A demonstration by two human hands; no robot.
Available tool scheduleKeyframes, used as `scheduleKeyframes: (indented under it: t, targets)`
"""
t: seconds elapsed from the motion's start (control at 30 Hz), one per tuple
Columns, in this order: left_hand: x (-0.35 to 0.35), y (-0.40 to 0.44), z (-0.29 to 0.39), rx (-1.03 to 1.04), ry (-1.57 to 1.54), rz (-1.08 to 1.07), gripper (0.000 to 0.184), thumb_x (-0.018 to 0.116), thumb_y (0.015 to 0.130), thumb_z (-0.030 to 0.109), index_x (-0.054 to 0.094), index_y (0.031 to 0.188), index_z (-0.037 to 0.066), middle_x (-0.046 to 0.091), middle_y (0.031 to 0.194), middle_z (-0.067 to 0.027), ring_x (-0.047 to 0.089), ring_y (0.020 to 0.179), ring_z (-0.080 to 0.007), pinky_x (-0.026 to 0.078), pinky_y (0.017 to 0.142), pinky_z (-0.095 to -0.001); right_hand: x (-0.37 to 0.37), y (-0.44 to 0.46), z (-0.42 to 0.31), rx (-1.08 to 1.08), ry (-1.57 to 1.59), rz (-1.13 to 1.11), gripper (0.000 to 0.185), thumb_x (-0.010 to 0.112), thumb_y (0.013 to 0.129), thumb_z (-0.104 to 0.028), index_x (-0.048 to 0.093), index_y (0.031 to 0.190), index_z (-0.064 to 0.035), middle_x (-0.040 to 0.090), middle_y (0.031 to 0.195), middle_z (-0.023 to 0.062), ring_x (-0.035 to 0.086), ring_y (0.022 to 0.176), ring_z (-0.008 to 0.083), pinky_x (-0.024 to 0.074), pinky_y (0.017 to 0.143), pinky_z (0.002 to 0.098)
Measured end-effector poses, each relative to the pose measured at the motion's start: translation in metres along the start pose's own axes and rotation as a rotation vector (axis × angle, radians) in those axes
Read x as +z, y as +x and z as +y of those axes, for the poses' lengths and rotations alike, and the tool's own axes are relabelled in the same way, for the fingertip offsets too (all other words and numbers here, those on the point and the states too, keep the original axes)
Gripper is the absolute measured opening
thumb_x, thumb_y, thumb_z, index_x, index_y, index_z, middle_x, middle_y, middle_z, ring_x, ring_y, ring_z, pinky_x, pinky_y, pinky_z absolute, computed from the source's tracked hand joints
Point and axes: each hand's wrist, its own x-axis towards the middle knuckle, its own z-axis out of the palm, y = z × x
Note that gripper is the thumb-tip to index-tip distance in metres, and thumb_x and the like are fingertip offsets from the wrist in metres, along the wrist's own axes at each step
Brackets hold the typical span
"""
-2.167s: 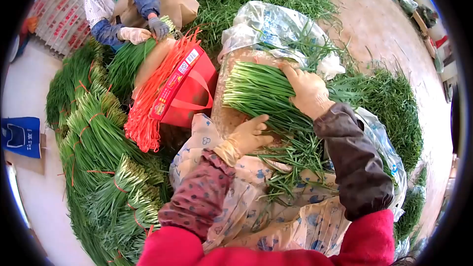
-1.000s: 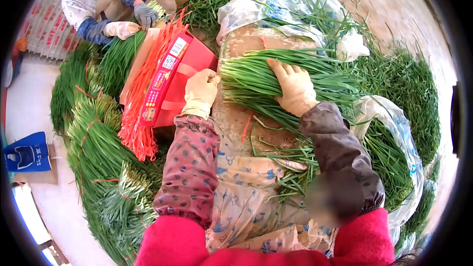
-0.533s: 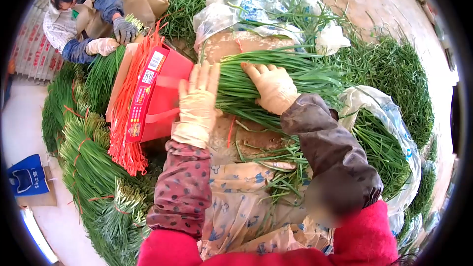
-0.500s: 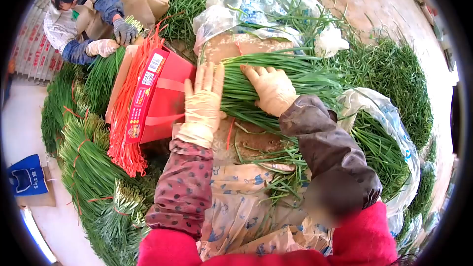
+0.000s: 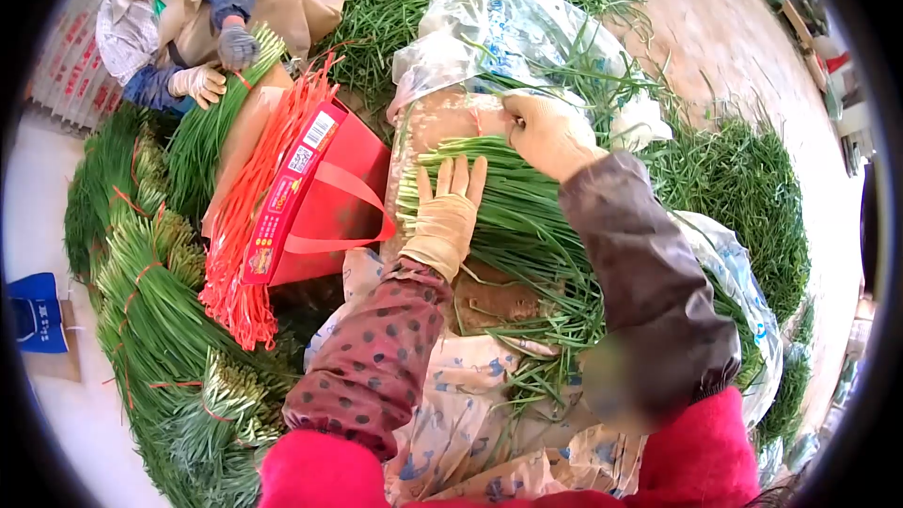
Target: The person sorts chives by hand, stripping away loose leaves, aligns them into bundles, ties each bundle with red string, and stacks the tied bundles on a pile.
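Note:
A loose bundle of green chives (image 5: 527, 198) lies across a worn board (image 5: 428, 127), its pale cut ends to the left. My left hand (image 5: 447, 216), in a pale glove, rests flat on the bundle near those ends, fingers stretched out. Gloved as well, my right hand (image 5: 555, 136) is closed at the bundle's far edge, thumb and forefinger together. Whatever is in its fingers is hidden. A thin red tie (image 5: 477, 120) shows on the board just left of it.
A red bag (image 5: 329, 216) with orange-red ties (image 5: 273, 198) over it stands left of the board. Tied chive bundles (image 5: 160, 292) are piled at left. A co-worker (image 5: 174, 28) handles chives at upper left. Clear plastic (image 5: 517, 23) and loose chives (image 5: 734, 188) lie beyond and right.
My left hand has moved from beside the chives' cut ends onto the bundle. My right hand has lifted off the bundle's top to its far edge and closed. The view has shifted slightly.

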Motion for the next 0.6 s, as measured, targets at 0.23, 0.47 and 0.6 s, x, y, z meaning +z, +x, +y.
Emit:
scheduleKeyframes:
  t: [0.23, 0.47, 0.6]
  targets:
    - [-0.020, -0.003, -0.003, 0.062, -0.152, -0.071, 0.126, 0.088, 0.054, 0.026, 0.010, 0.151, 0.010, 0.029, 0.147, -0.0144, 0.027, 0.136, -0.0380, 0.016, 0.109, -0.0626, 0.085, 0.059, 0.047, 0.045, -0.054, 0.002, 0.024, 0.051, 0.088, -0.018, 0.066, 0.102, -0.0061, 0.067, 0.092, 0.0188, 0.063, 0.091, 0.0359, 0.0492, 0.080, 0.0416]
    - [-0.006, -0.002, 0.001, 0.080, -0.176, 0.060, 0.110, 0.083, 0.064, 0.029, 0.018, 0.149, 0.005, 0.034, 0.141, -0.0163, 0.032, 0.130, -0.0393, 0.019, 0.104, -0.0648, 0.063, 0.048, 0.035, 0.012, -0.146, -0.244, 0.035, 0.063, 0.085, -0.036, 0.065, 0.104, -0.0073, 0.068, 0.094, 0.0167, 0.064, 0.093, 0.0340, 0.0489, 0.080, 0.0425]
    - [-0.002, -0.003, 0.002, 0.084, -0.111, 0.083, 0.109, 0.082, 0.064, 0.030, 0.018, 0.149, 0.005, 0.035, 0.141, -0.0164, 0.033, 0.129, -0.0394, 0.020, 0.104, -0.0650, 0.064, 0.049, 0.046, -0.077, -0.079, -0.336, 0.036, 0.069, 0.082, -0.031, 0.066, 0.108, -0.0067, 0.068, 0.098, 0.0171, 0.065, 0.096, 0.0317, 0.0492, 0.080, 0.0414]
